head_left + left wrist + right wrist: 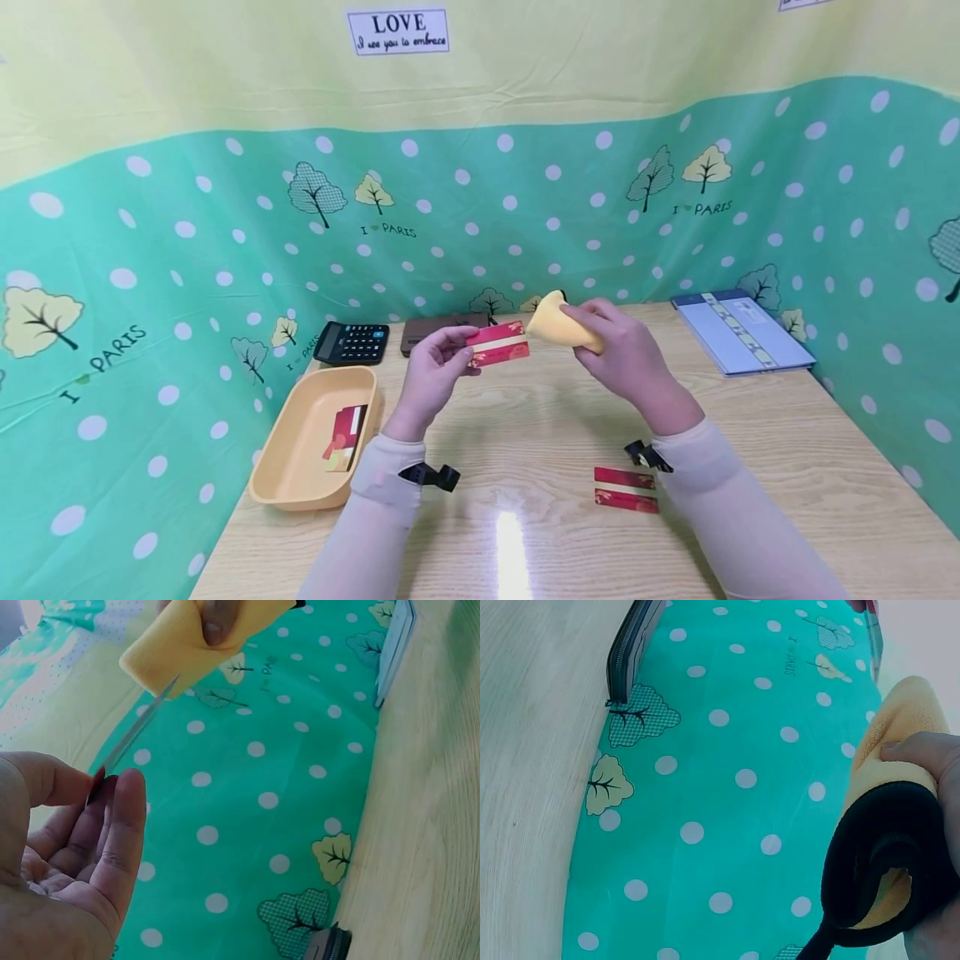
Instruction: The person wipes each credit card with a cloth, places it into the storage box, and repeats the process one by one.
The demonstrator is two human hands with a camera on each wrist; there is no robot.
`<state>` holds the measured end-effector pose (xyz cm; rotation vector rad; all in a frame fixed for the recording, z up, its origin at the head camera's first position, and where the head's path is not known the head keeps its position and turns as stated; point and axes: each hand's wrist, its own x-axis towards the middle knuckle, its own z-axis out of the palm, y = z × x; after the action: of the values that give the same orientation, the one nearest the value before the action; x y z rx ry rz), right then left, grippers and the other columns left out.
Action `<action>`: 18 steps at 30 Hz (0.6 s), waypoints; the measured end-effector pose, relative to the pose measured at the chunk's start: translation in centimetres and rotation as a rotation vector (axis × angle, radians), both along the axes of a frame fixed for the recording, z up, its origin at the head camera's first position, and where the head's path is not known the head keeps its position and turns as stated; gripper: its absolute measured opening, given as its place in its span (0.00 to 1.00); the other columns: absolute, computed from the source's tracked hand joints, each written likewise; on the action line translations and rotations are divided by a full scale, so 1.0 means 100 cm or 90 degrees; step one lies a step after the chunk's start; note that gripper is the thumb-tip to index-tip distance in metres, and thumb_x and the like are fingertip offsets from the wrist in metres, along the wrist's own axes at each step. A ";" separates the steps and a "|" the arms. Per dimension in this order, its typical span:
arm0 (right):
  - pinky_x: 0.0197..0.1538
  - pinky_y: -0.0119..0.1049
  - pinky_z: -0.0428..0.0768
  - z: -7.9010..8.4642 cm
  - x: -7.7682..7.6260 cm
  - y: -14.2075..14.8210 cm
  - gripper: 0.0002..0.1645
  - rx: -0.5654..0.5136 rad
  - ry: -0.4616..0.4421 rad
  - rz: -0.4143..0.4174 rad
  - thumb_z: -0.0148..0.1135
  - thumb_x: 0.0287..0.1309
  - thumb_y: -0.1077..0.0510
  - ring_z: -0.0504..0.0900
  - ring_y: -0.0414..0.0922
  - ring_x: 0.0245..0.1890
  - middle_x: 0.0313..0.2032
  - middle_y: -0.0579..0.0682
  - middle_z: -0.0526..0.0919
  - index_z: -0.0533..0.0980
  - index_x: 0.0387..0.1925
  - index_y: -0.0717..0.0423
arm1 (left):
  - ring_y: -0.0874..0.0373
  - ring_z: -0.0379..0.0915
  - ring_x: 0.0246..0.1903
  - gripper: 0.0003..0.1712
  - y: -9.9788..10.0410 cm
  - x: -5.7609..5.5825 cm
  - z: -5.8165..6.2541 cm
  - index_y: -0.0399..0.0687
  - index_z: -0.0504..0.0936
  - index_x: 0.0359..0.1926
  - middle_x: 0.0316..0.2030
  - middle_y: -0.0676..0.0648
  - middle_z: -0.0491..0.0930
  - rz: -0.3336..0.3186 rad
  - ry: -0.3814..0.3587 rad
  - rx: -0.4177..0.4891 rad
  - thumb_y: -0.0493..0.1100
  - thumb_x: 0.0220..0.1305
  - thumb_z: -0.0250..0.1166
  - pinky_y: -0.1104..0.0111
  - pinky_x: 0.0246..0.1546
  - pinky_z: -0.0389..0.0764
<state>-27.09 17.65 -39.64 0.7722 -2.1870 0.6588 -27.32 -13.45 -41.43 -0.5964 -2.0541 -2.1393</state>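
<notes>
While your left hand (438,367) pinches a red card (504,343) at its near end between thumb and fingers, your right hand (622,354) grips a folded yellow cloth (558,323), its black edge showing in the right wrist view. Both are raised above the tabletop (540,408), the cloth's tip right by the card's free end; whether the 2 touch, you cannot tell from these views.

The step in hand looks like bringing cloth and card together, probably to wipe the card. Your next move would then call for a steady pinch on the left and a light pass of the cloth along the card's face, without bending it.

Below your right wrist, 1 loose card (626,490) lies flat on the tabletop. To your left, an orange tray (303,442) holds several more cards (345,425). Behind it sit a calculator (360,343) and a brown zipped pouch (415,336); a blue folder (738,332) lies at the far right.

On the backdrop (450,204) you can read "LOVE I see you to embrace", and "I PARIS" with a heart between the 2 words. Print on the cards and folder is too small to read.
</notes>
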 end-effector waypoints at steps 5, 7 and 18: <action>0.35 0.47 0.86 0.003 0.001 0.004 0.40 -0.021 0.002 -0.006 0.77 0.46 0.71 0.83 0.52 0.34 0.47 0.54 0.84 0.82 0.64 0.51 | 0.54 0.81 0.41 0.20 0.000 -0.001 0.000 0.31 0.83 0.60 0.49 0.31 0.82 0.006 0.014 0.011 0.24 0.69 0.61 0.64 0.40 0.92; 0.35 0.47 0.86 0.004 0.001 0.006 0.40 -0.029 0.001 -0.005 0.77 0.46 0.72 0.83 0.52 0.34 0.47 0.55 0.84 0.82 0.64 0.51 | 0.55 0.81 0.39 0.20 0.001 -0.001 0.000 0.31 0.84 0.58 0.44 0.34 0.83 0.014 0.023 0.013 0.22 0.66 0.62 0.64 0.40 0.92; 0.35 0.46 0.85 0.004 0.000 0.007 0.38 -0.038 0.001 0.001 0.77 0.47 0.71 0.83 0.51 0.35 0.47 0.54 0.84 0.82 0.63 0.52 | 0.56 0.79 0.33 0.09 0.002 -0.001 -0.003 0.31 0.82 0.45 0.37 0.44 0.83 0.078 0.020 0.040 0.36 0.73 0.67 0.68 0.34 0.90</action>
<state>-27.13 18.36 -39.20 0.7434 -2.1546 0.7211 -27.47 -13.23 -41.69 -0.4798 -1.9460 -2.1016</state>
